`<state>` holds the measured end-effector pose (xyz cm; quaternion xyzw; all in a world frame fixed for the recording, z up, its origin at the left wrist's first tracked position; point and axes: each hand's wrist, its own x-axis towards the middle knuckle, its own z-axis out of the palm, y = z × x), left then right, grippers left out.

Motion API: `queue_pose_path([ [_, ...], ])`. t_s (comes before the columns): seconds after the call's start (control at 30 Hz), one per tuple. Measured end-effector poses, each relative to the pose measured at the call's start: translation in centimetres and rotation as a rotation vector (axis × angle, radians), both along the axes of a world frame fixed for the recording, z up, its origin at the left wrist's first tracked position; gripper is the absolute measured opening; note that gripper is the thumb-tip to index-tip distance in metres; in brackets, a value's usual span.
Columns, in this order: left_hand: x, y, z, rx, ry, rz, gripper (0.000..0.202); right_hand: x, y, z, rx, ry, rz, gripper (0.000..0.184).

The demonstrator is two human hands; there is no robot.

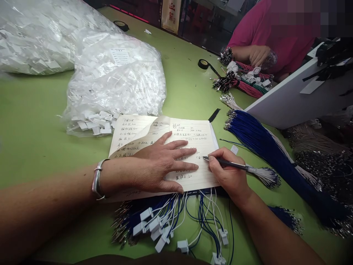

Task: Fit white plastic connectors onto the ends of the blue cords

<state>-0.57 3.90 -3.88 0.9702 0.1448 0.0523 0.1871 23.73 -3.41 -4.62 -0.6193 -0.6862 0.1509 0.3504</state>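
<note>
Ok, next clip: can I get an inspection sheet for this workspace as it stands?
Surface: green table, crowded.
Job's things: open notebook with handwritten lines; pen, tip on the page.
Clutter: two clear bags of white plastic parts, the nearer one spilling a few; tape rolls; white board.
Hands: left hand flat on the notebook, bracelet on the wrist; right hand holding the pen.
Cables: blue wire bundle at right; blue and white wires with white connectors under the notebook's near edge.
Surroundings: another person in a pink top handling red wires across the table.
</note>
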Motion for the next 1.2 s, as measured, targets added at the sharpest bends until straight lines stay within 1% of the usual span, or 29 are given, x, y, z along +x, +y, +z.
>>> queue_pose_path([
  [0.47,-0.04,0.01,-0.19,0.003,-0.003,0.011,0.058,-0.03,0.01,-0.04,0.024,-0.002,0.003,0.012],
  [0.63,0.0,-0.01,-0.24,0.007,-0.007,0.007,0.058,-0.01,-0.07,-0.1,0.016,0.007,-0.016,0.012],
  [1.0,0.01,0.04,-0.25,-0.006,0.016,-0.001,0.058,-0.03,-0.24,-0.01,0.053,-0.008,0.012,0.012],
  [1.2,-0.01,0.01,-0.22,-0.003,0.019,0.008,0.059,-0.05,-0.19,-0.02,0.034,-0.008,0.031,0.013],
])
